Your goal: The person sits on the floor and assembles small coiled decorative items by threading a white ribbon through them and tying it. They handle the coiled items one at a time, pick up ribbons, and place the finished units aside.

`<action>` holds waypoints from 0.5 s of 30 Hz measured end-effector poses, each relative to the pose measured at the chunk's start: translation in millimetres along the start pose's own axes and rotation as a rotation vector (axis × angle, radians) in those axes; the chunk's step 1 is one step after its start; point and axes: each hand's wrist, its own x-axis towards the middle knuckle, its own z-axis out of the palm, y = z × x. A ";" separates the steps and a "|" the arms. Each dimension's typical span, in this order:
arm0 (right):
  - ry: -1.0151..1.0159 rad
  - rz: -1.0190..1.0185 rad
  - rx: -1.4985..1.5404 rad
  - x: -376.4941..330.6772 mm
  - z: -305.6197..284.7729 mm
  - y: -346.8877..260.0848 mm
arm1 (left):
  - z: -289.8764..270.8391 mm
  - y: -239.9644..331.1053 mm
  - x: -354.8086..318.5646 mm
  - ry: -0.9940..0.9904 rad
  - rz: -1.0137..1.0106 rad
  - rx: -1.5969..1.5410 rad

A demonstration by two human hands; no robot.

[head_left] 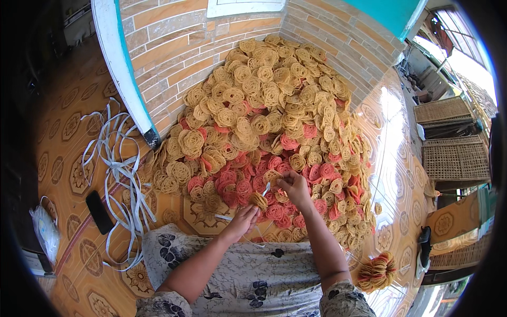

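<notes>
A big heap of dried round lacy crackers, tan and pink, is piled in front of me against the wall corner. My left hand is closed round a small stack of tan crackers, low over the near edge of the heap. A pale plastic strap rises from that stack towards my right hand. Just to the right and slightly farther off, my right hand pinches a single tan cracker close to the strap's tip. Whether the strap passes through this cracker is too small to tell.
Loose pale straps lie tangled on the tiled floor at left, beside a black phone and a clear plastic bag. A round bundle of strung crackers sits at lower right. Woven racks stand at far right.
</notes>
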 end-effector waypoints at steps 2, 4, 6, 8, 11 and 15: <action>-0.011 0.007 0.139 -7.1 3.1 -5.8 | 0.9 0.9 -1.3 -0.006 0.005 0.019; 0.005 -0.004 0.191 -12.4 6.0 -9.7 | 1.9 1.2 -2.8 -0.008 0.006 0.035; 0.019 -0.011 0.232 -14.3 8.2 -12.2 | 3.0 0.5 -4.1 -0.012 -0.004 0.052; 0.024 -0.018 0.215 -16.2 8.1 -13.4 | 4.1 -0.3 -4.5 -0.013 -0.012 0.040; 0.021 -0.019 0.155 -20.1 6.3 -13.9 | 4.2 -0.3 -4.2 -0.027 -0.042 0.026; 0.034 -0.051 0.176 -25.8 6.9 -14.8 | 4.0 1.1 -5.0 -0.034 -0.103 -0.030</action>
